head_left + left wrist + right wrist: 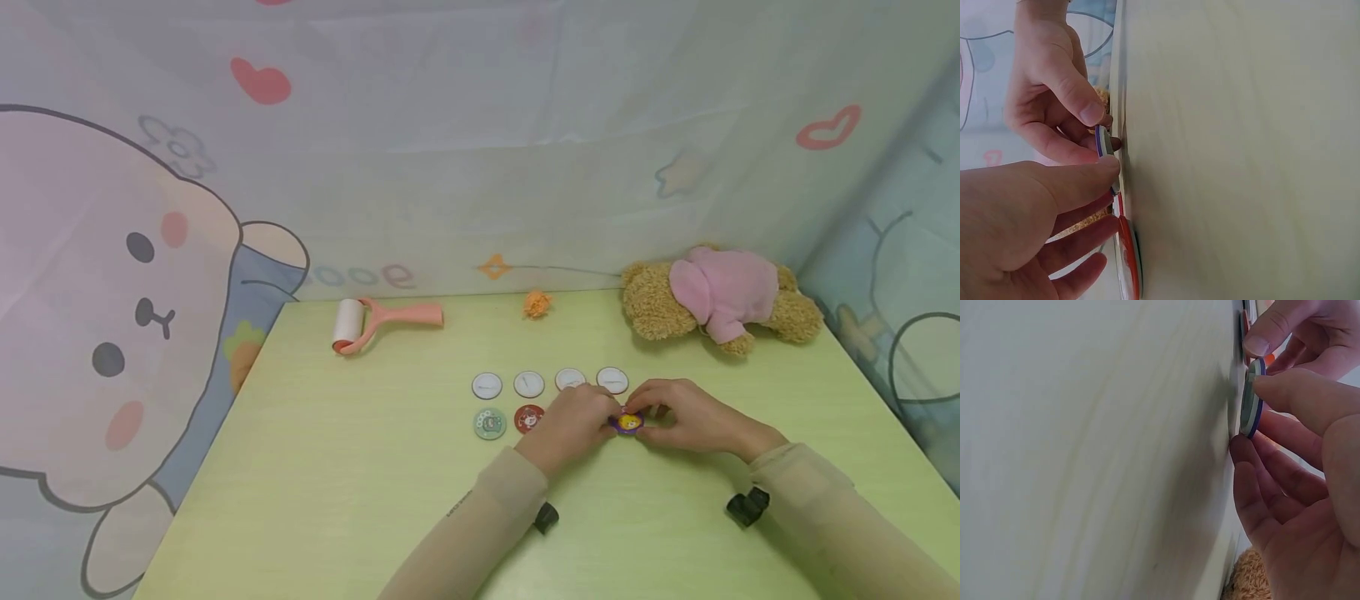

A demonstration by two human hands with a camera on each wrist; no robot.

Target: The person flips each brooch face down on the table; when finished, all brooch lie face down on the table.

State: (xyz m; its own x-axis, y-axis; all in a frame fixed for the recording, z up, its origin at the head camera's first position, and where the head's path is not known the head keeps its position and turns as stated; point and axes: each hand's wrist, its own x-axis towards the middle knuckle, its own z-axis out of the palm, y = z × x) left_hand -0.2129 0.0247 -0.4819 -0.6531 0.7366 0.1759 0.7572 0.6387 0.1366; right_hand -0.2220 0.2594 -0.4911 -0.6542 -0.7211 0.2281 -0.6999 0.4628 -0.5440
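Both hands meet over a round purple-rimmed badge (pixel 628 422) with a yellow figure on its face. In the head view, my left hand (pixel 573 425) pinches its left edge and my right hand (pixel 686 417) pinches its right edge. The right wrist view shows the badge (pixel 1252 400) edge-on, its greyish underside towards the table and the right thumb against it. To the left lie a green badge (pixel 490 423) and a red badge (pixel 528 418), the red one partly covered by the left hand. Behind them runs a row of several white discs (pixel 528 384), each with a thin line across it.
A pink-handled lint roller (pixel 405 314) lies at the back left. Near the back edge sits a small orange lump (pixel 536 304). A teddy bear in a pink top (pixel 723 292) lies at the back right, before a printed curtain (pixel 450 100).
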